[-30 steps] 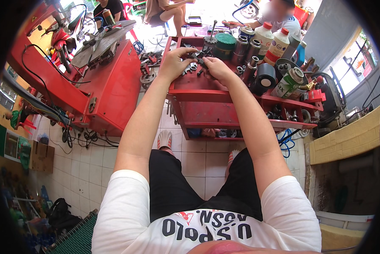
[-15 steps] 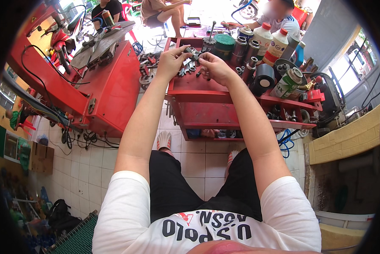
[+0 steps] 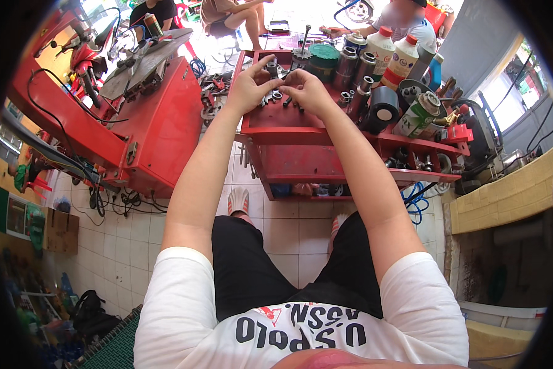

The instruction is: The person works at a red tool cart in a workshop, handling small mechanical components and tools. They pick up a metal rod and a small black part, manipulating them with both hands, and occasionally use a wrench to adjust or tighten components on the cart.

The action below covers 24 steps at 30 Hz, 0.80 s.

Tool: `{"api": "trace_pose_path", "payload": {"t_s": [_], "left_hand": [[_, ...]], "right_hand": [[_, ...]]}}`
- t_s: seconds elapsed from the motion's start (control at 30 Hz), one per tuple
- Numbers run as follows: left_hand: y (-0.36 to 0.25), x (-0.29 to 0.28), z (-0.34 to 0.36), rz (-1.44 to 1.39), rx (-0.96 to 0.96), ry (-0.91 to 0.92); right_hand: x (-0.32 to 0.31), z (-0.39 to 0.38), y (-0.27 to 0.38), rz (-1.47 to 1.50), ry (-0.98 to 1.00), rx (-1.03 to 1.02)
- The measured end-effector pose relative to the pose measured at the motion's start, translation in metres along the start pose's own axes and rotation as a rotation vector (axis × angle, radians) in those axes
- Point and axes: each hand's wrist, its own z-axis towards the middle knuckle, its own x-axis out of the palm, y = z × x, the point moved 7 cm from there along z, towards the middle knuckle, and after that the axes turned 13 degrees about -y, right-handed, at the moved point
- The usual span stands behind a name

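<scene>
Left hand (image 3: 247,92): half-curled, thumb and index about a dark metal part (image 3: 272,69), which I hold over the red cart (image 3: 282,120) | Right hand (image 3: 307,95): fingertips close together beside it; any grip, I cannot tell.

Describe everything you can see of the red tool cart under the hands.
The red tool cart looks like scuffed painted metal and stands upright on white floor tiles. It has a rimmed top tray, shelving beneath, and a lower, partitioned tray at its right holding metal parts. Wrenches lie on top at left; bottles and cans sit toward the right. The left hand and right hand are over its left part; contact cannot be told.
</scene>
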Motion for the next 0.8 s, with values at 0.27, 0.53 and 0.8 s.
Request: {"api": "trace_pose_path", "payload": {"t_s": [0.27,0.53,0.8], "left_hand": [[0.005,-0.012,0.007,0.142,0.093,-0.196],[0.019,-0.020,0.012,0.148,0.109,-0.227],[0.010,-0.017,0.008,0.207,0.088,-0.180]], "right_hand": [[-0.016,0.006,-0.029,-0.586,-0.082,0.025],[0.011,-0.015,-0.001,-0.902,0.074,-0.118],[0.015,-0.021,0.018,-0.983,0.091,-0.207]]}}
